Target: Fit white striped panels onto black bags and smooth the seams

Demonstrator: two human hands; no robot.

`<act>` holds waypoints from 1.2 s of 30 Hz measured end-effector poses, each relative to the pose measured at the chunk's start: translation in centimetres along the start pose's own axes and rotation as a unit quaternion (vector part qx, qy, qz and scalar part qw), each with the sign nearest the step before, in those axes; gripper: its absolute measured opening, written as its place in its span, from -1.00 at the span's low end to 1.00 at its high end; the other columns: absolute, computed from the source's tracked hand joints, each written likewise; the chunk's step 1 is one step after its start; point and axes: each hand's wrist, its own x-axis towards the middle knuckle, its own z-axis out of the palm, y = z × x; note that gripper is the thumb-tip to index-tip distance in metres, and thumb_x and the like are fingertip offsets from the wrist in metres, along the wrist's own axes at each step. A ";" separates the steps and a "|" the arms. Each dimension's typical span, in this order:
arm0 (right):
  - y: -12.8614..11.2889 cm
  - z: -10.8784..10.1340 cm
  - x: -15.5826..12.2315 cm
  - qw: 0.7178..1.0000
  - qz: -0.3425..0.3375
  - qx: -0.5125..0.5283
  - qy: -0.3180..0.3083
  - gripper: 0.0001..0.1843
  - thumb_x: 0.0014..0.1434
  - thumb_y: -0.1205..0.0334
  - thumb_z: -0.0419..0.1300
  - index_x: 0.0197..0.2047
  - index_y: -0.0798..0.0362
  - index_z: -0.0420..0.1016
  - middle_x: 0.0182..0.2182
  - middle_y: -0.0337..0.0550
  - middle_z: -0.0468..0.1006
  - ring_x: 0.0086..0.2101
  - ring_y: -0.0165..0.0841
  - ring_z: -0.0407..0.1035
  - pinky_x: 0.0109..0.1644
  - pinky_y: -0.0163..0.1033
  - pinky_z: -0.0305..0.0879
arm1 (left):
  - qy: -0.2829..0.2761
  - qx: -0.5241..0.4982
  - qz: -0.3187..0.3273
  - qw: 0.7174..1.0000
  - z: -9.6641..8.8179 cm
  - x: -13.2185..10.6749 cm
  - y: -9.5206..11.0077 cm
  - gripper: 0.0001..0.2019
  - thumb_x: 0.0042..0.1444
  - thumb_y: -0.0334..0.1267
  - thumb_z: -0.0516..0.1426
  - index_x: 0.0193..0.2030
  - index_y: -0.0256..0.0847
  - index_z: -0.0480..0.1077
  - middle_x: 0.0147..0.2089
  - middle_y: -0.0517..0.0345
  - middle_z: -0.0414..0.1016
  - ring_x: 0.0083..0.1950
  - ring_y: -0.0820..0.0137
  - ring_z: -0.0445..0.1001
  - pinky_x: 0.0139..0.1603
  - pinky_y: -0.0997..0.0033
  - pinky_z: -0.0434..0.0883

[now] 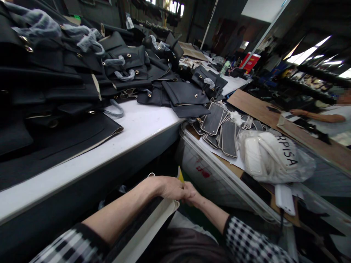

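My left hand (170,187) bends over the upper edge of a black leather bag piece (146,232) with a pale inner side, standing on my lap. Its fingers are closed, mostly turned out of sight. Against it, my right hand (190,192) is closed too, the fingers meeting those of the left. A narrow yellow pointed thing (180,175) sticks up between the two hands. Its lower part is hidden, and its kind cannot be made out. A thin cream loop (151,174) shows behind my left wrist.
Black leather bags (128,58) with wrapped handles pile up on the white-topped table (148,122) at left. To the right, a clear plastic bin (208,175) bears dark stitched panels (229,137), a plastic-wrapped bundle (270,153) and a white device (285,200). Another person (331,118) works at a brown board (255,113).
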 end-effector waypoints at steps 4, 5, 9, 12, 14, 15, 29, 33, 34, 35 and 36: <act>2.5 -7.3 -4.1 1.000 0.002 -0.004 -0.011 -0.52 0.21 -0.10 0.15 -0.05 0.16 0.29 -0.51 -0.31 0.42 -0.69 -0.51 0.27 -0.66 -0.43 0.17 | -0.053 -0.017 -0.006 0.998 -0.8 0.0 -0.3 -0.32 -0.12 -0.09 0.32 0.16 -0.30 0.34 -0.03 -0.04 0.59 -0.05 0.13 0.53 -0.19 0.34 0.42; 2.6 -8.7 -5.5 0.999 0.007 -0.006 -0.033 -0.48 0.17 -0.16 0.17 -0.09 0.16 0.31 -0.52 -0.28 0.44 -0.70 -0.49 0.29 -0.67 -0.42 0.19 | -0.071 -0.025 -0.006 0.997 -0.9 0.1 -0.4 -0.25 -0.16 -0.19 0.34 0.22 -0.31 0.27 0.00 -0.03 0.58 -0.04 0.16 0.54 -0.19 0.37 0.43; 0.3 -10.3 -9.2 0.981 0.024 -0.085 -0.171 -0.50 0.19 -0.19 0.13 -0.17 0.14 0.42 -0.57 -0.28 0.43 -0.71 -0.51 0.26 -0.70 -0.46 0.17 | -0.130 -0.040 0.005 0.991 -1.5 0.7 -0.7 -0.08 -0.17 -0.41 0.27 0.37 -0.37 0.01 0.07 -0.05 0.55 0.04 0.24 0.52 -0.07 0.41 0.42; -2.7 -8.3 -9.1 0.966 -0.021 -0.166 -0.195 -0.52 0.24 -0.18 0.07 -0.29 0.13 0.42 -0.62 -0.29 0.39 -0.71 -0.51 0.26 -0.70 -0.47 0.11 | -0.142 -0.033 0.009 0.989 -1.7 1.1 -0.8 -0.03 -0.16 -0.40 0.27 0.41 -0.38 -0.09 0.10 -0.07 0.53 0.11 0.21 0.48 0.05 0.37 0.39; -4.3 -6.8 -8.4 0.959 -0.046 -0.206 -0.189 -0.52 0.24 -0.18 0.06 -0.35 0.13 0.38 -0.66 -0.30 0.36 -0.72 -0.49 0.26 -0.70 -0.47 0.09 | -0.137 -0.026 0.007 0.990 -1.8 1.2 -1.0 -0.03 -0.13 -0.35 0.27 0.41 -0.40 -0.09 0.14 -0.15 0.49 0.14 0.16 0.46 0.07 0.33 0.39; -4.8 -6.2 -8.0 0.956 -0.055 -0.221 -0.186 -0.52 0.24 -0.17 0.06 -0.38 0.12 0.36 -0.68 -0.31 0.34 -0.72 -0.48 0.26 -0.69 -0.46 0.09 | -0.136 -0.022 0.005 0.990 -1.8 1.3 -1.0 -0.03 -0.12 -0.33 0.27 0.41 -0.41 -0.09 0.16 -0.20 0.46 0.14 0.13 0.46 0.07 0.32 0.40; -5.5 -3.9 -7.1 0.965 -0.003 -0.183 -0.189 -0.56 0.28 -0.13 -0.02 -0.40 0.07 0.31 -0.67 -0.27 0.36 -0.70 -0.45 0.29 -0.69 -0.45 0.11 | -0.154 -0.001 0.036 0.987 -1.9 1.6 -1.9 -0.18 -0.03 -0.34 0.22 0.39 -0.40 0.03 0.19 -0.25 0.42 0.10 0.09 0.47 0.02 0.29 0.42; -5.0 -3.1 -7.3 0.971 0.024 -0.157 -0.177 -0.53 0.28 -0.17 -0.03 -0.34 0.08 0.33 -0.69 -0.27 0.36 -0.71 -0.42 0.30 -0.71 -0.44 0.12 | -0.160 0.012 0.042 0.986 -2.1 1.4 -2.0 -0.20 0.01 -0.29 0.19 0.40 -0.38 0.01 0.18 -0.22 0.44 0.11 0.12 0.47 0.05 0.31 0.41; -4.8 -2.9 -7.3 0.974 0.028 -0.144 -0.173 -0.52 0.28 -0.19 -0.04 -0.33 0.08 0.34 -0.68 -0.27 0.37 -0.72 -0.42 0.30 -0.72 -0.44 0.11 | -0.161 0.016 0.044 0.986 -2.2 1.3 -1.9 -0.20 0.01 -0.30 0.19 0.40 -0.39 0.01 0.18 -0.22 0.44 0.12 0.13 0.47 0.05 0.32 0.40; -4.5 -2.6 -7.3 0.977 0.034 -0.128 -0.168 -0.50 0.28 -0.20 -0.04 -0.32 0.09 0.34 -0.67 -0.27 0.38 -0.72 -0.43 0.29 -0.73 -0.44 0.12 | -0.162 0.020 0.047 0.985 -2.3 1.3 -1.9 -0.20 0.00 -0.31 0.18 0.40 -0.39 0.02 0.18 -0.21 0.44 0.12 0.13 0.47 0.05 0.33 0.40; -4.3 -2.3 -7.4 0.979 0.042 -0.111 -0.163 -0.49 0.27 -0.22 -0.04 -0.30 0.09 0.35 -0.66 -0.26 0.39 -0.72 -0.43 0.29 -0.73 -0.43 0.13 | -0.163 0.025 0.049 0.985 -2.4 1.3 -1.9 -0.20 0.00 -0.32 0.18 0.40 -0.39 0.02 0.19 -0.20 0.43 0.13 0.13 0.46 0.05 0.34 0.40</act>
